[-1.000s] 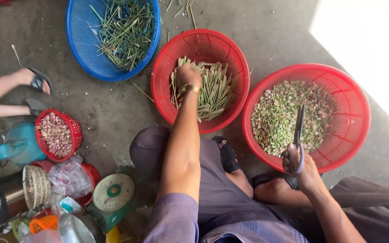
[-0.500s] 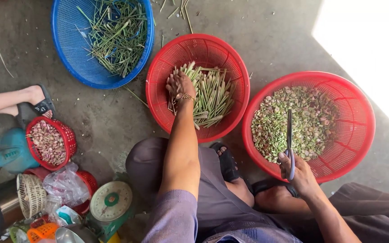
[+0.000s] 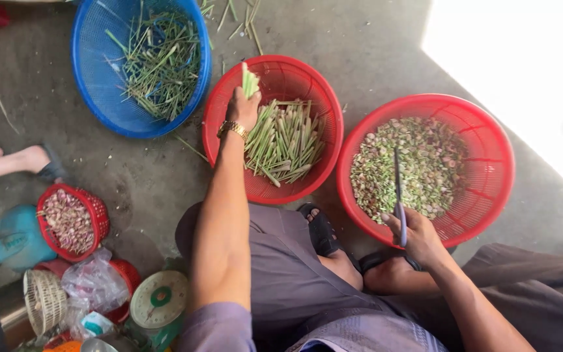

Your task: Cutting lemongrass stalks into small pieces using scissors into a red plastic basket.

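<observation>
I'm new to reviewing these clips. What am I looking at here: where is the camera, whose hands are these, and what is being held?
The one camera sits on a person's head and looks down at their lap and a concrete floor. The left hand grips a small bunch of green stalks over the middle red basket, which holds more cut stalks. The right hand holds scissors at the right red basket, full of chopped pieces. A blue basket of thin trimmings lies farther left. Another person's foot shows at the left edge.
</observation>
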